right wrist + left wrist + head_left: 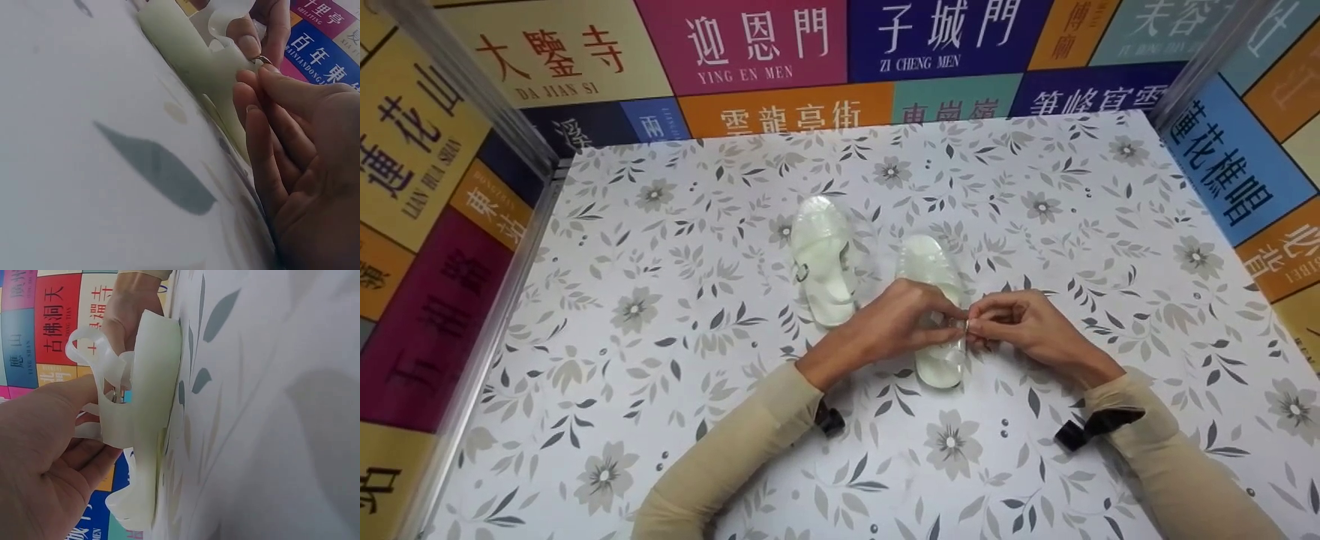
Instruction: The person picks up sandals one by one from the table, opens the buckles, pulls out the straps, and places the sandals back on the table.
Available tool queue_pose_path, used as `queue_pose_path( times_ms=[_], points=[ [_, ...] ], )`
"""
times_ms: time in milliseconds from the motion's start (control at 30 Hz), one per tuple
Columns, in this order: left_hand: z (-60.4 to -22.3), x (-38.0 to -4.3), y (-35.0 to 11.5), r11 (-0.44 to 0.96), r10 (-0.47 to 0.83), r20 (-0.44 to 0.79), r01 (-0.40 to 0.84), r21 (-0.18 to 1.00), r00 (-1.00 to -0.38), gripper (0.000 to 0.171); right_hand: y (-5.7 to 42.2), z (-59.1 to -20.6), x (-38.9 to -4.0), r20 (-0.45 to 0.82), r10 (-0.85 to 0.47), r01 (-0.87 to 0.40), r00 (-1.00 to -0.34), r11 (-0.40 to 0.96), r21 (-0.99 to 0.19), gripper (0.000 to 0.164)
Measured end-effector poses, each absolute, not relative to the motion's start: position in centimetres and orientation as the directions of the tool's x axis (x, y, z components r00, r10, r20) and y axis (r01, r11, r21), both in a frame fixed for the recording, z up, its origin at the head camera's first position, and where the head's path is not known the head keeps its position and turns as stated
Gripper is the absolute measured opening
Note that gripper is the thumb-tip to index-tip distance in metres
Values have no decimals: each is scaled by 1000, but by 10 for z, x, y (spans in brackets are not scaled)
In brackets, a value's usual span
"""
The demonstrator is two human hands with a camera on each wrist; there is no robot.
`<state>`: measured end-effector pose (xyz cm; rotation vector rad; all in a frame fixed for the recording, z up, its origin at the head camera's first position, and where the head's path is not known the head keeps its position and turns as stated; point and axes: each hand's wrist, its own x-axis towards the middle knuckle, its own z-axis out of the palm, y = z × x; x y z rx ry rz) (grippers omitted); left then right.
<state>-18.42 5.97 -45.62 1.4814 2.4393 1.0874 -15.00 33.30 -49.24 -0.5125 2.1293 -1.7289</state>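
Note:
Two pale green, glossy sandals lie on the table in the head view, side by side with toes pointing away. The left sandal has a small metal buckle at its side and stands apart from both hands. Over the right sandal, my left hand holds the ankle strap from the left, its fingers among the straps in the left wrist view. From the right, my right hand pinches the small metal buckle at the strap's outer side. The fingertips of both hands meet there, partly hiding the strap end.
A white cloth with grey flowers and leaves covers the table. Colourful panels with lettering stand along the back and both sides, with metal posts at the corners. Dark wrist cameras sit at the beige sleeves.

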Motion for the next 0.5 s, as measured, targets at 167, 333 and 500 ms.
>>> queue_pose_path(
  times_ms=[167,333,500],
  points=[
    [-457,-184,60,281,805,277,747,602,-525,25,341,-487,-151,-89,-545,-36,-834,214,-976,20],
    [-457,-185,60,272,805,280,745,609,-523,23,344,-486,-152,-108,-580,-33,-807,227,-973,16],
    [-458,-186,59,266,798,267,713,649,-540,21,338,-489,-149,-92,-538,-31,-838,215,-976,17]
  ],
)
